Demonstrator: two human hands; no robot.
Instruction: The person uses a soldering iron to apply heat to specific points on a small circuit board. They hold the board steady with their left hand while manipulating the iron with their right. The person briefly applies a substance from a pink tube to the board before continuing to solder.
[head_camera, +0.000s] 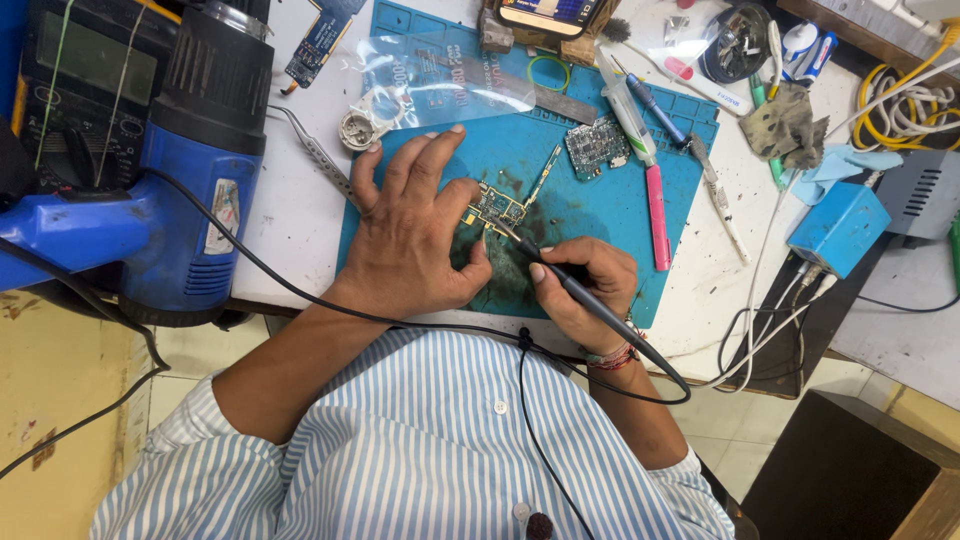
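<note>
Two hands at work on a small circuit board lying on the blue mat.

Flat and spread, the left hand lies open on the mat, its fingertips pinning the near-left edge of the board rather than gripping it. Curled shut, the right hand pinches a dark soldering iron like a pen, its tip seemingly touching the board's near edge, though the contact point is too small to be sure of. With the hot tip so close to the left thumb, a slip could burn skin or bridge neighbouring contacts. Trailing over the sleeve, the black cord could tug the iron off its mark. A second board lies far right.
</note>
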